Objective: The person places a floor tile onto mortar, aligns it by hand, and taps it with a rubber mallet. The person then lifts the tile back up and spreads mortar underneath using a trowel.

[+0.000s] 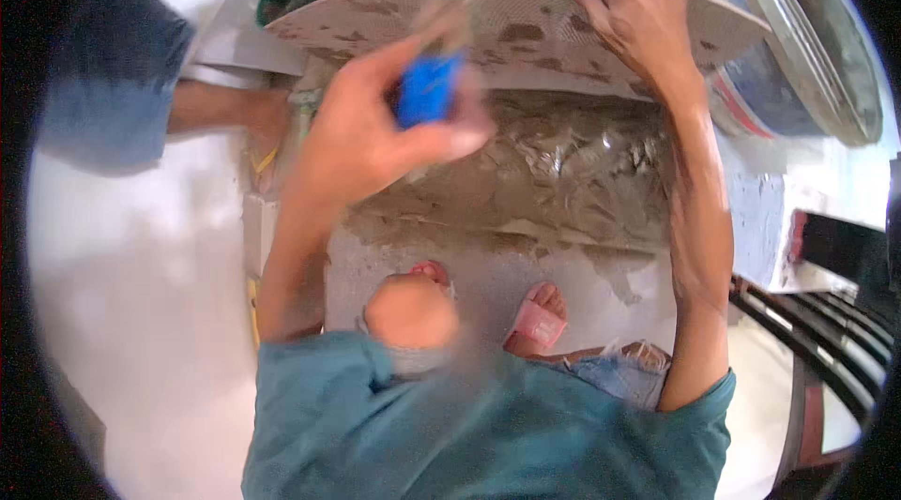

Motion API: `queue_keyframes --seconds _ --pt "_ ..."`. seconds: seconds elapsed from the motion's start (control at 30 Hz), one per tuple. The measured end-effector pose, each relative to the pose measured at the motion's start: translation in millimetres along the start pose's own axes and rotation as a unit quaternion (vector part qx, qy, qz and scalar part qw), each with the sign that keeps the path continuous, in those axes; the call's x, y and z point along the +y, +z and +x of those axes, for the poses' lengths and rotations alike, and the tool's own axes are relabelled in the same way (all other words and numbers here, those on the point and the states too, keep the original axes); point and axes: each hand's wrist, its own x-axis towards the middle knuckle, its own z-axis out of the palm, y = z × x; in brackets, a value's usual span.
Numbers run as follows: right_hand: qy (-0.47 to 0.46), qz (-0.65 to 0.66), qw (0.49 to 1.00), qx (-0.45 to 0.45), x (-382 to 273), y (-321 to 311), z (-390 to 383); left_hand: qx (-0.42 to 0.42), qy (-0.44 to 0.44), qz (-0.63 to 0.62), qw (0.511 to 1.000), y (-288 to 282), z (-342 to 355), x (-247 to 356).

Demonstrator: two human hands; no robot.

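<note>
My left hand (361, 129) is closed round a small tool with a blue handle (427, 90). Motion smears its front end, so its exact kind does not show. It is raised in front of a tile (563, 26), which stands tilted with its ribbed back toward me. Grey-brown patches mark that back. My right hand (633, 17) grips the tile's upper edge, fingers over the top. Below the tile, wet mortar (572, 172) lies spread in a rough bed across a step, between my forearms.
A mortar-smeared bucket (784, 50) leans at the far right. On the left, another person's jeans (113, 78) and bare lower leg (221, 111) come close to my left arm. Dark slatted furniture (817, 322) stands at the right. My sandalled foot (540, 317) is below the mortar.
</note>
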Motion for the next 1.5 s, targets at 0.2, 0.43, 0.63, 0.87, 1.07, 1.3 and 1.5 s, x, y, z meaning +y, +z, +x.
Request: queue_keyframes --seconds 0.2,0.43,0.63,0.87,1.07,1.3,1.5 --pt "0.016 0.052 0.999 0.004 -3 16 4 0.162 -0.240 -0.042 0.956 -61 -125 -91" --pt "0.049 0.054 0.992 -0.102 15 8 12 0.228 -0.330 0.141 0.905 -31 -227 -169" --pt "0.053 0.068 0.988 -0.126 18 4 17 0.367 -0.313 0.236 0.844 0 -253 -203" --pt "0.135 0.125 0.957 -0.225 12 -1 34 0.391 -0.332 0.066 0.856 -17 -253 -209" --pt "0.080 0.070 0.982 -0.156 22 4 32 0.388 -0.228 0.091 0.888 -6 -276 -263" --pt "0.069 0.100 0.968 -0.221 7 -11 34 0.447 -0.286 -0.008 0.847 8 -254 -249" --pt "0.060 0.079 0.982 -0.160 20 5 32 0.446 -0.270 0.001 0.853 5 -258 -259"
